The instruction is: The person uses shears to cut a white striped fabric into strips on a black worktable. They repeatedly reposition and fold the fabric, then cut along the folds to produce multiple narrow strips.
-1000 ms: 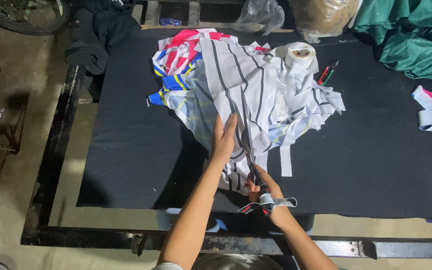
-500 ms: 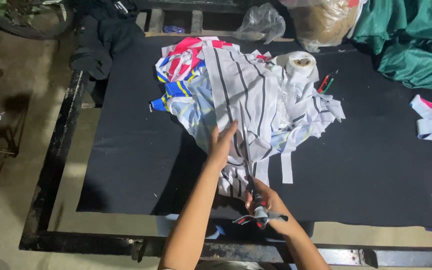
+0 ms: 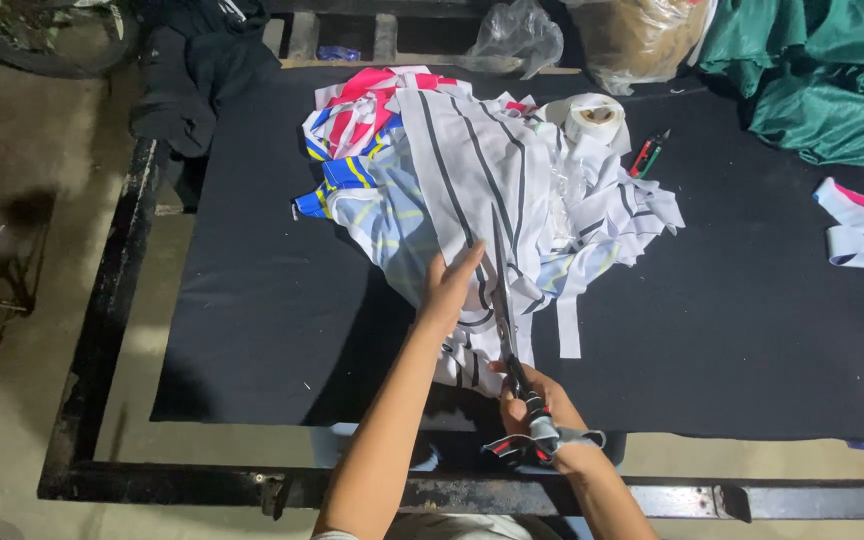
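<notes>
striped fabric (image 3: 482,190) under left hand (image 3: 449,290), right hand (image 3: 537,410) gripping scissors (image 3: 505,310).

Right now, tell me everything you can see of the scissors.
The scissors are long, with slim metal blades and handles wrapped in cloth strips. They lie pointing away from the person, blades over the white striped fabric. The right hand grips the handles; the left hand presses the fabric beside the blades. How far the blades are open is unclear.
</notes>
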